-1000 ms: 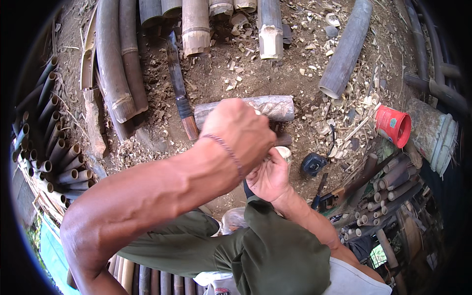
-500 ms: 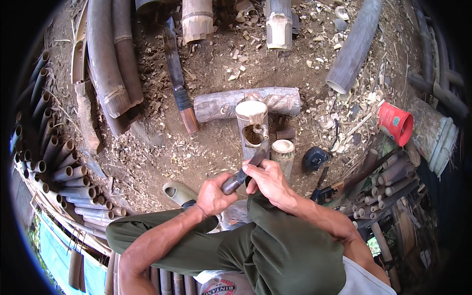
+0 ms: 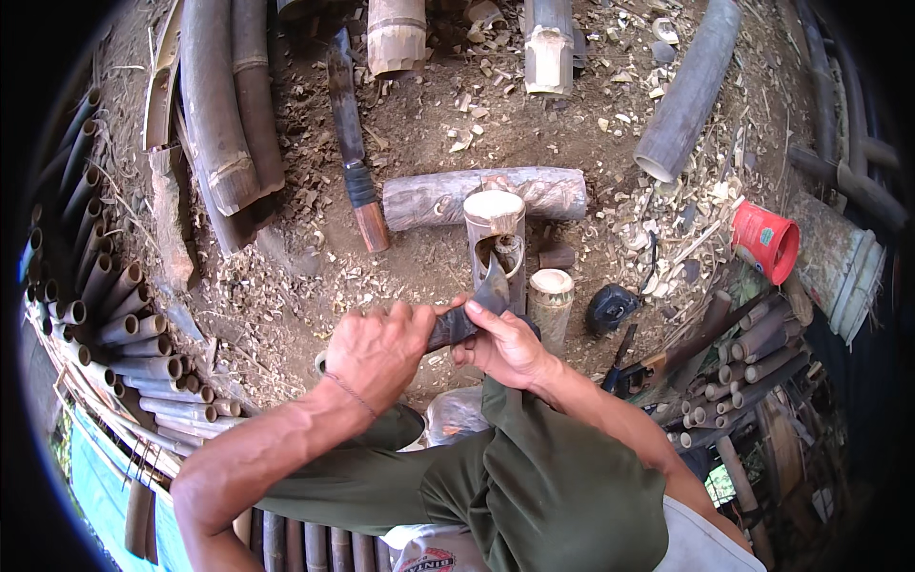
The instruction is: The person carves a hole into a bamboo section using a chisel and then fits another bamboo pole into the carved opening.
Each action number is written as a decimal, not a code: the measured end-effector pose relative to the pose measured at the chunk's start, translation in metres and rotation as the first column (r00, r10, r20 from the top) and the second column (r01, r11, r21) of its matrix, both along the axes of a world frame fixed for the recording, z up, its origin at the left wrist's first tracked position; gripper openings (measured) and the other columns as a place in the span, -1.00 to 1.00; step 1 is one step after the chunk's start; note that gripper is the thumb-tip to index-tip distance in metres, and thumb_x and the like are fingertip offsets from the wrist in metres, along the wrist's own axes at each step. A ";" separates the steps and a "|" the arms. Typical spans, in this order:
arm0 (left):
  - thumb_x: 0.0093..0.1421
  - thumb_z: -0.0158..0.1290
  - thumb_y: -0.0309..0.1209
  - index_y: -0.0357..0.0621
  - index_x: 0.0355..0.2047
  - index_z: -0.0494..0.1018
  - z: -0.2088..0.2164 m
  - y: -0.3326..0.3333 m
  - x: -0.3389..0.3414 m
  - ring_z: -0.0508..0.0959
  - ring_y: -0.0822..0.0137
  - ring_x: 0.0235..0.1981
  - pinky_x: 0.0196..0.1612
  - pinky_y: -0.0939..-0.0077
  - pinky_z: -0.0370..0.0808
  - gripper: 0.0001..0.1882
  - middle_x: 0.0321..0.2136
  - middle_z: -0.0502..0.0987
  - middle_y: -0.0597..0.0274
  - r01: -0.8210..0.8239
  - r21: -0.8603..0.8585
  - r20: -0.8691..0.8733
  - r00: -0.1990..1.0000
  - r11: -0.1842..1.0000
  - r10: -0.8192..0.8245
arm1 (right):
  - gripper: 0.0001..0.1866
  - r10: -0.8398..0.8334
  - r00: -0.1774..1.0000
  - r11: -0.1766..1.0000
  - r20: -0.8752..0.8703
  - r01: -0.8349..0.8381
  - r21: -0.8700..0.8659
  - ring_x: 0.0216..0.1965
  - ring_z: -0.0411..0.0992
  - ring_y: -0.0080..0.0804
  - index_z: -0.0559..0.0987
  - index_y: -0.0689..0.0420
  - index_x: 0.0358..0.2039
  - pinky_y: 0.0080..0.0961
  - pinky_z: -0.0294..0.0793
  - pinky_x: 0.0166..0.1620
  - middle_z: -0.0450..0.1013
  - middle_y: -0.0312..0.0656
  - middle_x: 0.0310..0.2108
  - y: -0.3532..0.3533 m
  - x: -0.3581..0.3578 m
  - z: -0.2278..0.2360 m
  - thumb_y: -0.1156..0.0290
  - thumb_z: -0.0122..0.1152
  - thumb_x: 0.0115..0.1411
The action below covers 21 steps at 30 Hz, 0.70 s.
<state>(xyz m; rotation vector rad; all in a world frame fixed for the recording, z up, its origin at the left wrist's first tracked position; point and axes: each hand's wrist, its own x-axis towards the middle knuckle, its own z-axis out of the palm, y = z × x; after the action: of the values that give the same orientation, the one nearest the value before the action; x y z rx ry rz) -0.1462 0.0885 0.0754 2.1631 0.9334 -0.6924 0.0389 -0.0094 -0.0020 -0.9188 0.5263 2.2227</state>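
Observation:
A short bamboo section (image 3: 484,225) leans over a log (image 3: 419,204), its pale cut top facing up and a hole carved in its side. My left hand (image 3: 376,351) is closed around the dark handle of a knife (image 3: 490,294), knuckles up. The curved blade reaches into the lower part of the hole. My right hand (image 3: 505,349) grips the knife at the base of the blade, thumb pressed on it and fingers curled below. The bamboo's lower end is hidden behind my hands and knee.
A machete (image 3: 353,153) lies beyond on the ground. To the right are a bamboo stub (image 3: 550,296), a black object (image 3: 611,308), a red bucket (image 3: 765,240) and stacked bamboo pieces (image 3: 753,355). Bamboo tubes (image 3: 143,329) are piled at left. Wood chips litter the soil.
My left hand has rolled over, knuckles now up, and shifted slightly left. The knife handle lies flatter and the blade has turned within the hole. My right hand stays near the same place.

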 end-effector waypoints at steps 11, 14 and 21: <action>-0.01 0.25 -0.35 -0.13 -0.13 0.28 -0.039 -0.043 -0.008 0.61 -0.04 -0.25 -0.25 0.10 0.56 -0.52 -0.29 0.56 0.05 -0.215 -0.425 0.103 0.954 0.879 0.283 | -0.69 0.415 0.789 0.888 0.454 -0.459 -0.015 -0.66 0.41 -0.58 0.46 0.21 0.00 -0.62 0.41 -0.57 0.56 -0.24 -0.24 0.006 0.025 0.020 0.30 0.11 0.35; 0.05 0.18 -0.39 -0.12 -0.18 0.31 -0.041 -0.067 -0.003 0.61 0.07 -0.25 -0.28 0.18 0.56 -0.64 -0.30 0.51 0.15 -0.230 -0.288 0.249 0.920 0.930 0.304 | -0.70 0.355 0.786 0.886 0.506 -0.455 0.084 -0.67 0.41 -0.58 0.44 0.20 0.02 -0.65 0.40 -0.56 0.57 -0.23 -0.21 -0.002 0.035 0.040 0.32 0.08 0.36; 0.05 0.15 -0.39 -0.15 -0.17 0.37 -0.008 0.028 -0.006 0.64 -0.02 -0.33 -0.27 0.14 0.57 -0.67 -0.39 0.59 -0.02 -0.011 -0.390 0.009 1.000 0.921 0.016 | -0.64 0.143 0.985 0.990 0.100 -0.141 -0.032 -0.54 0.50 -0.48 0.43 0.18 0.05 -0.52 0.57 -0.41 0.52 -0.18 -0.13 0.013 0.017 0.018 0.24 0.12 0.36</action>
<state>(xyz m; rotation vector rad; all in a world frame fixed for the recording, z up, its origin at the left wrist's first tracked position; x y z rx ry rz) -0.1525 0.1163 0.0677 1.8032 0.7293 -0.7843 0.0556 0.0040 0.0161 -1.1075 0.4550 2.2854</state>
